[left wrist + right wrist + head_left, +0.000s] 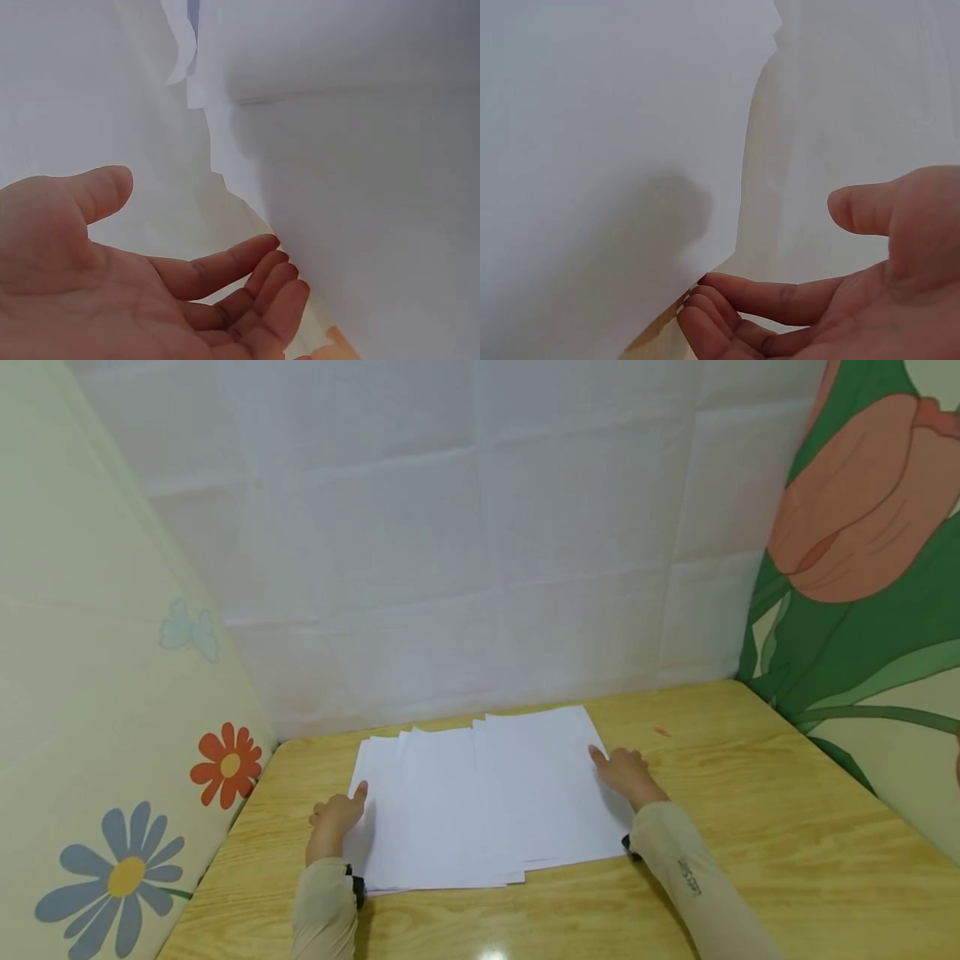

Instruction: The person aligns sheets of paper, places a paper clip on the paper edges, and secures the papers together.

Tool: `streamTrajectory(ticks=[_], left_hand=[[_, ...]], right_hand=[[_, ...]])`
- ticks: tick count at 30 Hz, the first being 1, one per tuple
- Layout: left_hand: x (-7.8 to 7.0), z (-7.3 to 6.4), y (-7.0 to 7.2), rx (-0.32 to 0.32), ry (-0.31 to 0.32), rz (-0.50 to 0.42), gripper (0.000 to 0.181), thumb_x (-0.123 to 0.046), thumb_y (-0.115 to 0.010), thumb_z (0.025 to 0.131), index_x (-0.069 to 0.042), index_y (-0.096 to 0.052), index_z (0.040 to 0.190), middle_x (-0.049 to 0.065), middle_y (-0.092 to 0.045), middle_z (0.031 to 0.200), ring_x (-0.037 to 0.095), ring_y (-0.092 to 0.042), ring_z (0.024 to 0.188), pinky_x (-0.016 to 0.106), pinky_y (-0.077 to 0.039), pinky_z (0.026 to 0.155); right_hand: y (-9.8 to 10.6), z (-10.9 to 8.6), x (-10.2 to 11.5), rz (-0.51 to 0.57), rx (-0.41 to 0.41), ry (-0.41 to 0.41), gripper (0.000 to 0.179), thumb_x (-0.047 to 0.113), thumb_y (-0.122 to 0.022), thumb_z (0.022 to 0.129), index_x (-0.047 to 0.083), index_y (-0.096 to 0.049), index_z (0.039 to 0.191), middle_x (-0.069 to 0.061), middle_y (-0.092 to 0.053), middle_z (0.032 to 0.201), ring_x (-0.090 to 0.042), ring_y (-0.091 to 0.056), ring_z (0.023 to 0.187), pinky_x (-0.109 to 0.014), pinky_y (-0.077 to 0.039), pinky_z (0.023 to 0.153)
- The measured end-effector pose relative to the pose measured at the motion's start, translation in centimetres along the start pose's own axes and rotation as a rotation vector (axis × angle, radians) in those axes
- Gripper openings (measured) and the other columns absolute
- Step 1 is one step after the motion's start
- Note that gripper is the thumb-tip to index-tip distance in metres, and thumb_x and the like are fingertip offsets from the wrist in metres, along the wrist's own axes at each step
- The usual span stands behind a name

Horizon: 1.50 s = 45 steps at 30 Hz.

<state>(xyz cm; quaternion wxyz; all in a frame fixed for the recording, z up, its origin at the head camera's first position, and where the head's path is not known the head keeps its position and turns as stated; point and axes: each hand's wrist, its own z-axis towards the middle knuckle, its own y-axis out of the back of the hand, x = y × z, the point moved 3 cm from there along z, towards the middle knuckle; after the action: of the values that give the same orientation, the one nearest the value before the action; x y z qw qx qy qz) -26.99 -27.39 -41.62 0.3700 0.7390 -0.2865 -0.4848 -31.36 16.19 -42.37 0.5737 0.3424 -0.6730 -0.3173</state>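
White sheets of paper (442, 810) lie fanned out in an overlapping row on the wood-grain table (750, 827). At the row's left side is my left hand (336, 820), and in the left wrist view its fingertips come right to the edge of the paper (375, 210), thumb held apart. My right hand (628, 774) is at the right side of the row. The right wrist view has its fingers gently bent, tips at the edge of the paper (607, 150), with the thumb raised away from the sheet. Neither hand pinches the paper.
A creased white cloth (480, 543) hangs behind the table. Flower-painted walls stand on both sides, with a red flower (230, 766) on the left and a large tulip (855, 502) on the right. A small reddish mark (662, 732) shows on the tabletop.
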Motion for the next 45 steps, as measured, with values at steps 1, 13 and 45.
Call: streamTrajectory(ticks=[1,13,45], left_hand=[[0.1,0.0,0.0,0.001,0.001,-0.004,0.072,-0.04,-0.025,0.103,0.028,-0.042,0.121,0.053,-0.029,0.122,0.064,-0.025,0.117,0.067,-0.027,0.099],[0.5,0.3,0.2,0.01,-0.003,0.0,0.073,-0.041,-0.024,0.103,0.027,-0.039,0.125,0.049,-0.037,0.123,0.063,-0.032,0.116,0.066,-0.03,0.1],[-2.3,1.2,-1.7,0.054,-0.063,-0.053,0.075,-0.044,-0.027,0.104,0.026,-0.035,0.129,0.042,-0.037,0.135,0.054,-0.037,0.125,0.058,-0.035,0.104]], right_hand=[[0.0,0.0,0.0,0.01,0.005,-0.005,0.065,0.035,-0.031,0.104,-0.027,-0.046,0.118,-0.047,-0.045,0.116,-0.058,-0.042,0.113,-0.061,-0.036,0.098],[0.1,0.4,0.3,0.067,0.002,0.016,0.063,0.032,-0.032,0.103,-0.027,-0.046,0.116,-0.043,-0.05,0.118,-0.051,-0.052,0.108,-0.054,-0.044,0.093],[-1.0,1.3,1.4,0.121,0.031,0.021,0.063,0.033,-0.034,0.103,-0.028,-0.042,0.12,-0.044,-0.048,0.121,-0.051,-0.05,0.113,-0.053,-0.043,0.096]])
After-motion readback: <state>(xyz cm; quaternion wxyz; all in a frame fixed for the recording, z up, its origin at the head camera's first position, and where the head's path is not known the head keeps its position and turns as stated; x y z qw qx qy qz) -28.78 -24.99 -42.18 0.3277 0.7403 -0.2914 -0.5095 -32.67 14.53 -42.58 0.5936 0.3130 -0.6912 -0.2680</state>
